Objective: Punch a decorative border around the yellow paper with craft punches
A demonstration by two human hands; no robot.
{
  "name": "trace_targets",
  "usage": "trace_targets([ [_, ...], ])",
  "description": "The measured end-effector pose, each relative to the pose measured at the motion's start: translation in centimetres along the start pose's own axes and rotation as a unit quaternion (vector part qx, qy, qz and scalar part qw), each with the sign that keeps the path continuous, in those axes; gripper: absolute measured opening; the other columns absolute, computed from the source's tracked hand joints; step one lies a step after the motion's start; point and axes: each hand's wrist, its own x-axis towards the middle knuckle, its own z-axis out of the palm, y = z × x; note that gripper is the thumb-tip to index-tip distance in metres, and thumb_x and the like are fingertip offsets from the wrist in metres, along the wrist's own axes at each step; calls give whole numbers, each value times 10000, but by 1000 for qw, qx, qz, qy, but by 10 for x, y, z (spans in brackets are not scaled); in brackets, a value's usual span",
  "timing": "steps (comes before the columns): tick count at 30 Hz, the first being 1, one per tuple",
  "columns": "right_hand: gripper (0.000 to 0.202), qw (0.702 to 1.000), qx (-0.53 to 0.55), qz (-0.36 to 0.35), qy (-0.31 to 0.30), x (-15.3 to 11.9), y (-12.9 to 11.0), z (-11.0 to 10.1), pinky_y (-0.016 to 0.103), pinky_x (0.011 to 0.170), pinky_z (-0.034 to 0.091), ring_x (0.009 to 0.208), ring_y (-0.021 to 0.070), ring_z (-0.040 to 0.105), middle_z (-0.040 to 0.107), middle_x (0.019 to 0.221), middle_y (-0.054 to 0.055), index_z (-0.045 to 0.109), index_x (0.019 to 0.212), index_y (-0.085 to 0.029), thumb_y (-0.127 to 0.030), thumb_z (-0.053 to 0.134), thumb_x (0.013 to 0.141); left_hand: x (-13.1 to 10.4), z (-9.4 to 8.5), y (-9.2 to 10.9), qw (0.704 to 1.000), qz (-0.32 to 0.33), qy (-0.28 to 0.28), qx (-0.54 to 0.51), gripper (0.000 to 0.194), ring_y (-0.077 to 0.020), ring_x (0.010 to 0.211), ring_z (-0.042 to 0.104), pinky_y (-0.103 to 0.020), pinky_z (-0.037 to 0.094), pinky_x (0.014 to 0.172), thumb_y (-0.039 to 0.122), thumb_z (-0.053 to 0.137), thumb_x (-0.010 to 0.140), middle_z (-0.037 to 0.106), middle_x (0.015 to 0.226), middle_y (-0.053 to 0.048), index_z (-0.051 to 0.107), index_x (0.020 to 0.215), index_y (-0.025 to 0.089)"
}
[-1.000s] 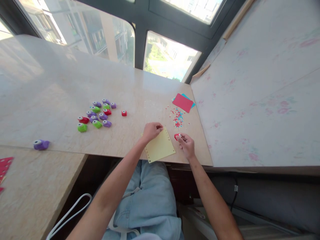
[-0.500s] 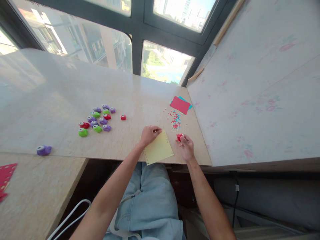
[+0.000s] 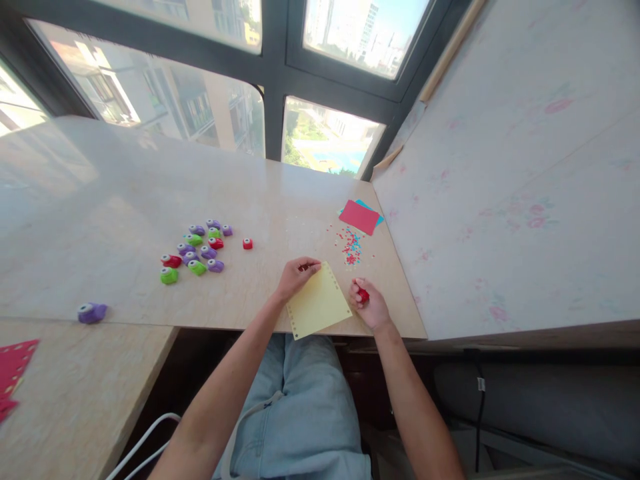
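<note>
A yellow sheet of paper (image 3: pixel 320 303) with small holes punched along its edges lies at the table's front edge, turned at an angle. My left hand (image 3: pixel 299 277) pinches its top left corner between thumb and fingers. To the right of the sheet, my right hand (image 3: pixel 370 303) is closed around a small red punch (image 3: pixel 363 295), which the fingers partly cover. Behind that hand, red, blue and pale paper bits (image 3: pixel 353 247) are scattered on the tabletop.
Red and blue cards (image 3: pixel 360 217) lie at the back right beside the wall (image 3: pixel 500 200). Several purple, green and red punches (image 3: pixel 197 267) cluster at left. One red punch (image 3: pixel 247 244) stands apart, and a purple one (image 3: pixel 92 313) sits far left near punched red paper (image 3: pixel 15 367).
My right hand has turned, its fingers now wrapped round the red punch and covering more of it. The whole view has shifted slightly. My left hand still holds the paper's corner.
</note>
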Motion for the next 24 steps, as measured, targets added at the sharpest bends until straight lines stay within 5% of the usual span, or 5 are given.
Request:
trace_targets([
  [6,325,981,-111,131,-89,-1,-11,11,178,352,147,389,36,293,432,518,-68,551,617,-171,-449,700,695,-1,-1,1,1000,2,2,-23,300,-158,763,632,-246,482,649,416,614,809,734,882,-70,729,926,165],
  [24,360,974,-142,130,-115,5,-12,13,165,345,178,384,31,347,448,503,-61,514,559,-171,-448,717,666,1,1,-6,998,49,5,-36,237,-161,738,630,-245,471,624,362,621,820,737,860,-65,736,883,165],
])
